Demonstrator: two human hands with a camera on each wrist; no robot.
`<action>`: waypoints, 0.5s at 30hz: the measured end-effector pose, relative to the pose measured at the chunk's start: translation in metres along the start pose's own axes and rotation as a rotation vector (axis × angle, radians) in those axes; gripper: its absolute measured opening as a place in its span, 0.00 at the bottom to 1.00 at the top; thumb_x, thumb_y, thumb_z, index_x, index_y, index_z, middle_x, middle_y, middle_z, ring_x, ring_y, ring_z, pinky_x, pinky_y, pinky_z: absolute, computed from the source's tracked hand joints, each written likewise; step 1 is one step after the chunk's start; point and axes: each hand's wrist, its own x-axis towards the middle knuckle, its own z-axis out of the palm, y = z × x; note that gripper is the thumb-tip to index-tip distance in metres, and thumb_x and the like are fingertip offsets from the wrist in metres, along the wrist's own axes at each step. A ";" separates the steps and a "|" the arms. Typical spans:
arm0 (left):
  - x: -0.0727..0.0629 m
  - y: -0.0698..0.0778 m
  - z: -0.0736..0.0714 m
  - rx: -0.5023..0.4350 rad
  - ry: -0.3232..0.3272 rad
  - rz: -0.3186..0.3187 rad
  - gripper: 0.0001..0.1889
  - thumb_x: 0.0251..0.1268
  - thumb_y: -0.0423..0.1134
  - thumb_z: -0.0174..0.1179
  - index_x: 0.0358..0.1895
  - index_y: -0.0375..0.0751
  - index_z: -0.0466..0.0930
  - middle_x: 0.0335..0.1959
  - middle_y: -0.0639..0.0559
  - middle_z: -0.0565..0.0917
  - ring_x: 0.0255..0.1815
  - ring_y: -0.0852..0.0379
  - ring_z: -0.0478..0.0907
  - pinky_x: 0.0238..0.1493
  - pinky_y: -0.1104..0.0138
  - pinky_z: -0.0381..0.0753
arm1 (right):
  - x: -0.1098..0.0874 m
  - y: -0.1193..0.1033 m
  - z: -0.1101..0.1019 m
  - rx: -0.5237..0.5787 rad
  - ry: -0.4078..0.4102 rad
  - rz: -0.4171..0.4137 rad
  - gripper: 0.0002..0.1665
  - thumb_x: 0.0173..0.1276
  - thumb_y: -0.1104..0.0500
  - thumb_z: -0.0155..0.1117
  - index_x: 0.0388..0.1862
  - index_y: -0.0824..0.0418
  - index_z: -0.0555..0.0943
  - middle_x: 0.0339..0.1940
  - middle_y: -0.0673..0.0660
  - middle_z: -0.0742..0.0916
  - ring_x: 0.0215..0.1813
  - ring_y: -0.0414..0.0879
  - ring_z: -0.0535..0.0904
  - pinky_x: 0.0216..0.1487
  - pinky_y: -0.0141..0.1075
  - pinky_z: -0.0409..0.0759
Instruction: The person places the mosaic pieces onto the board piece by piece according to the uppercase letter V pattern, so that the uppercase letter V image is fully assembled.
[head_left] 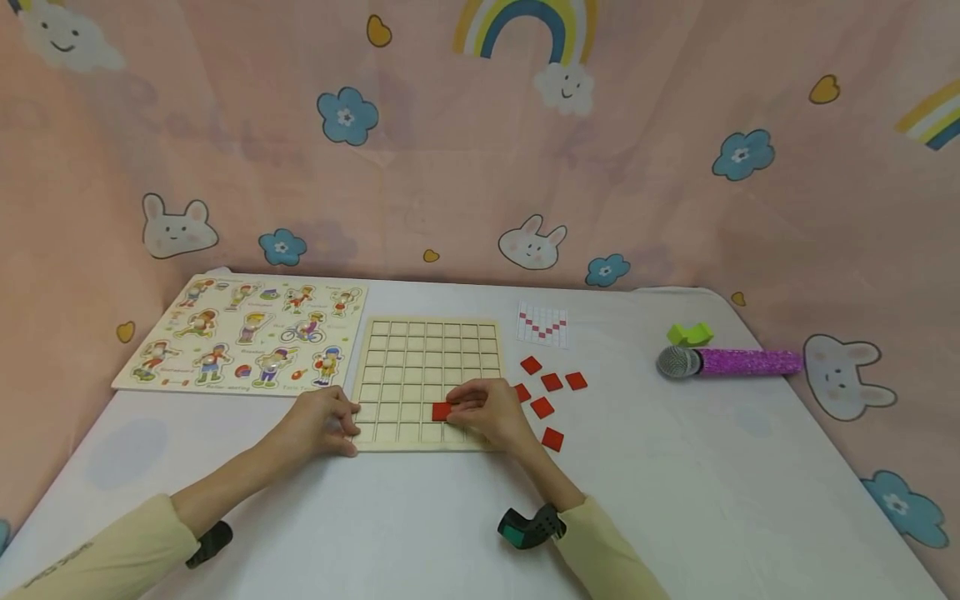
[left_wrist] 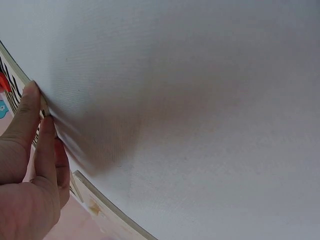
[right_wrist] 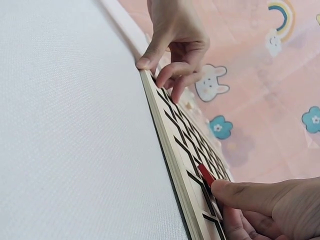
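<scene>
A pale wooden grid board lies on the table, divided into square cells by raised lines. My left hand holds its near left corner; in the right wrist view the thumb is at the front edge and bent fingers reach the left side. With thumb and fingers my right hand pinches a red square tile over a cell in the lower part of the board. The right wrist view shows that tile tilted, its edge right at the grid. Several more red tiles lie loose to the board's right.
Behind the loose tiles lies a small pattern card with red squares in a V. A picture puzzle board lies at the left. On the right are a purple microphone and a lime-green piece. A printed pink cloth hangs behind.
</scene>
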 end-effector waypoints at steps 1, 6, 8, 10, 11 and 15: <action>0.000 -0.001 0.000 -0.007 0.000 0.001 0.12 0.33 0.31 0.77 0.19 0.42 0.81 0.33 0.52 0.79 0.47 0.44 0.81 0.50 0.53 0.74 | 0.000 0.001 0.001 0.002 -0.002 -0.006 0.13 0.52 0.72 0.73 0.38 0.69 0.84 0.36 0.60 0.88 0.34 0.46 0.85 0.39 0.34 0.81; -0.001 -0.002 0.001 -0.018 0.002 0.004 0.12 0.34 0.31 0.77 0.19 0.42 0.80 0.32 0.53 0.78 0.47 0.44 0.81 0.50 0.53 0.74 | 0.002 0.003 0.003 0.005 -0.004 -0.027 0.12 0.53 0.72 0.72 0.38 0.69 0.85 0.36 0.60 0.88 0.34 0.47 0.85 0.40 0.34 0.81; -0.001 -0.002 0.001 -0.015 0.002 0.002 0.12 0.34 0.31 0.77 0.19 0.42 0.81 0.32 0.53 0.78 0.47 0.44 0.81 0.50 0.53 0.74 | 0.002 0.003 0.003 0.011 -0.004 -0.029 0.12 0.53 0.72 0.72 0.38 0.69 0.84 0.36 0.60 0.88 0.35 0.47 0.85 0.40 0.34 0.81; -0.001 -0.002 0.001 -0.014 0.002 -0.003 0.12 0.34 0.31 0.77 0.19 0.42 0.81 0.32 0.53 0.78 0.47 0.45 0.81 0.49 0.55 0.74 | 0.002 0.003 0.003 0.016 -0.002 -0.032 0.12 0.53 0.72 0.72 0.38 0.69 0.84 0.36 0.61 0.88 0.35 0.48 0.85 0.40 0.34 0.81; 0.000 -0.002 0.001 -0.012 0.001 -0.003 0.12 0.34 0.31 0.77 0.19 0.42 0.81 0.32 0.53 0.78 0.47 0.44 0.81 0.49 0.54 0.74 | 0.002 0.003 0.003 0.021 -0.001 -0.033 0.12 0.53 0.72 0.72 0.39 0.69 0.84 0.36 0.61 0.88 0.35 0.48 0.86 0.40 0.34 0.81; 0.000 -0.002 0.001 -0.011 0.001 -0.019 0.12 0.34 0.30 0.77 0.20 0.42 0.81 0.33 0.52 0.79 0.47 0.44 0.81 0.49 0.55 0.74 | 0.002 0.002 0.003 0.039 -0.002 -0.039 0.12 0.54 0.72 0.71 0.39 0.70 0.84 0.37 0.62 0.87 0.35 0.49 0.86 0.41 0.35 0.82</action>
